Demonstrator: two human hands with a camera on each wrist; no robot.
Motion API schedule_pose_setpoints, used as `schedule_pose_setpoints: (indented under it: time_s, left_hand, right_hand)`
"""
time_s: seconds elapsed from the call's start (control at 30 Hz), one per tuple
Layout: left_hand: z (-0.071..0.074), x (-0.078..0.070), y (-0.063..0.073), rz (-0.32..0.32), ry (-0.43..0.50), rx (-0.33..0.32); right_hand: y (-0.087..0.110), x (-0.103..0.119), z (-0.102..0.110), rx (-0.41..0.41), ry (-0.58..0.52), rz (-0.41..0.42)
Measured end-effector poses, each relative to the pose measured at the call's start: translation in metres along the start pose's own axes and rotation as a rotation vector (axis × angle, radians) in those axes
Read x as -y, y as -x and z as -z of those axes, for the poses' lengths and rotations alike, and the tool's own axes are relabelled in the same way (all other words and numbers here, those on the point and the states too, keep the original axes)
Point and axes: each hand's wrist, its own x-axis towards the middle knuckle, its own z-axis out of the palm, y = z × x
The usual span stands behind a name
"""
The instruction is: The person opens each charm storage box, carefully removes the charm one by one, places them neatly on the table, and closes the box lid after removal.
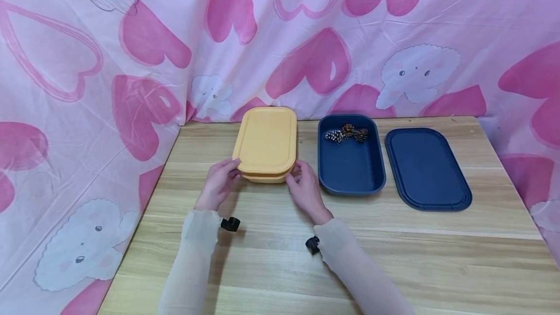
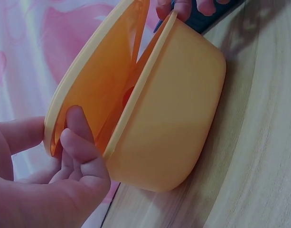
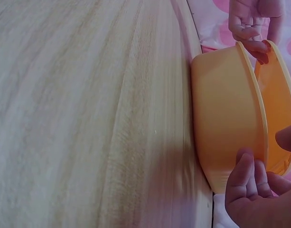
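A yellow lid [image 1: 266, 139] sits tilted over a yellow box [image 1: 264, 179], its near edge raised off the rim. In the left wrist view a gap shows between lid and box, with a small reddish patch [image 2: 128, 96] inside, too little seen to name. My left hand [image 1: 217, 183] pinches the lid's near left corner between thumb and fingers. At the near right corner, my right hand [image 1: 306, 191] grips the lid's edge with thumb and forefinger, while other fingertips [image 3: 245, 161] touch the box wall under the rim.
Right of the yellow box stands an open dark blue box [image 1: 350, 171] with brown pine cones [image 1: 347, 130] at its far end. A dark blue lid [image 1: 428, 169] lies flat beside it. Behind the wooden table [image 1: 267, 266] hangs a pink cloth [image 1: 302, 13] with hearts.
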Motion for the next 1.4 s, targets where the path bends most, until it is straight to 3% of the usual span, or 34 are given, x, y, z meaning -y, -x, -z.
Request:
schedule_pose_setpoints:
  time_s: [0.53, 0.8, 1.07, 1.4]
  left_hand:
    - [0.000, -0.004, 0.001, -0.025, 0.006, 0.032]
    - [0.008, -0.010, 0.010, -0.013, -0.016, 0.035]
    - [0.024, -0.017, 0.022, -0.083, -0.042, 0.067]
    - [0.041, -0.027, 0.032, -0.180, -0.030, 0.010]
  right_hand:
    - [-0.003, 0.000, -0.002, 0.007, 0.011, -0.005]
    - [-0.004, -0.002, -0.003, 0.000, -0.002, 0.003]
    - [-0.004, -0.006, -0.005, -0.010, -0.005, -0.026]
    - [-0.004, -0.006, -0.004, 0.007, -0.002, -0.043]
